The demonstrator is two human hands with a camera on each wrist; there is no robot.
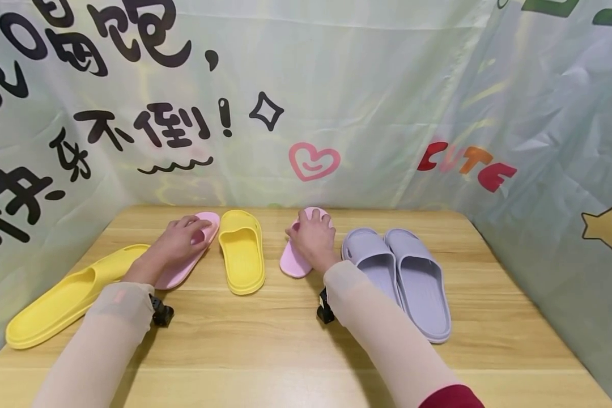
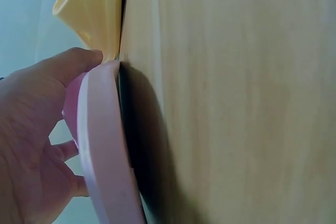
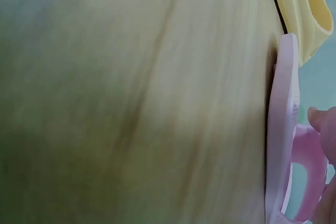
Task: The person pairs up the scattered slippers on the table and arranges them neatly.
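Observation:
My left hand grips the strap of a pink slipper, which lies aslant with its outer edge facing the left wrist camera. In the left wrist view, the thumb lies along the darker pink strap, with fingers on its far side and a shadow under the sole. My right hand holds the other pink slipper from above, its fingers bent over the strap. That sole rests on the table in the right wrist view; most of the right fingers are hidden there.
A yellow slipper stands between my hands; its mate lies aslant at the far left, partly behind my left forearm. Two lilac slippers sit side by side right of my right hand. Printed fabric encloses the wooden table.

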